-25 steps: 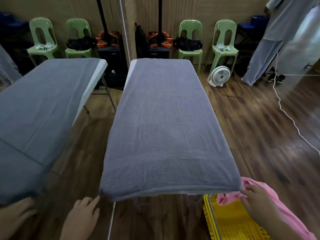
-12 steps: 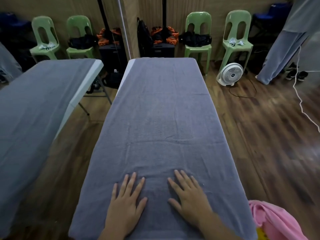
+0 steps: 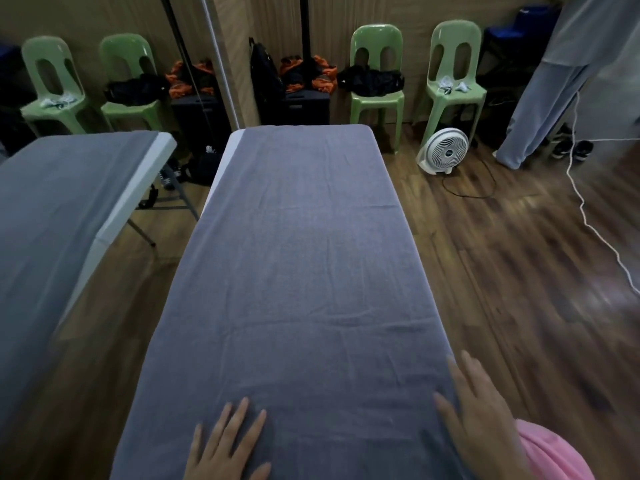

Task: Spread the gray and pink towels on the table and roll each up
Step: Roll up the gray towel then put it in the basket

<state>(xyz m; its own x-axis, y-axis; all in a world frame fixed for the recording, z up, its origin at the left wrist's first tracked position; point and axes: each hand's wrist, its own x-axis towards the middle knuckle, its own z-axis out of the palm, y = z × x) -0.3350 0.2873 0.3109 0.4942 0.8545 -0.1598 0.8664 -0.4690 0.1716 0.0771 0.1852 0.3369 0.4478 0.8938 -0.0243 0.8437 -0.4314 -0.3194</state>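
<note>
At 9 o'clock stands a second bench (image 3: 52, 209) with a gray cover on it. Behind it, at 10 o'clock, are the left green chairs (image 3: 52, 84), two of them side by side against the wall. One has a black bag (image 3: 136, 90) on its seat.

In the middle is the main bench (image 3: 230, 150). Only a thin white strip of it shows at its far left edge. The gray towel (image 3: 301, 271) lies spread flat on this bench and covers it from 12 o'clock down to 6 o'clock. It has a few small wrinkles.

The left hand (image 3: 228, 448) is at 6 o'clock. It lies flat on the near end of the gray towel with its fingers spread. Its grip is released and it holds nothing.

At 12 to 1 o'clock are the right green chairs (image 3: 377, 77), also two by the wall. A white fan (image 3: 445, 150) sits on the wood floor (image 3: 519, 306) just in front of them.

The right hand (image 3: 478, 420) is at 5 o'clock. It rests flat on the right edge of the gray towel with its fingers straight. Its grip is released too.

The pink towel (image 3: 550, 452) is bunched up at 5 o'clock, just beside the near right corner of the bench and partly behind the right wrist. I cannot tell what it rests on.

At 2 o'clock a person (image 3: 547, 109) in pale clothes stands by the wall. A white cord (image 3: 595, 230) runs across the floor at 3 o'clock.
</note>
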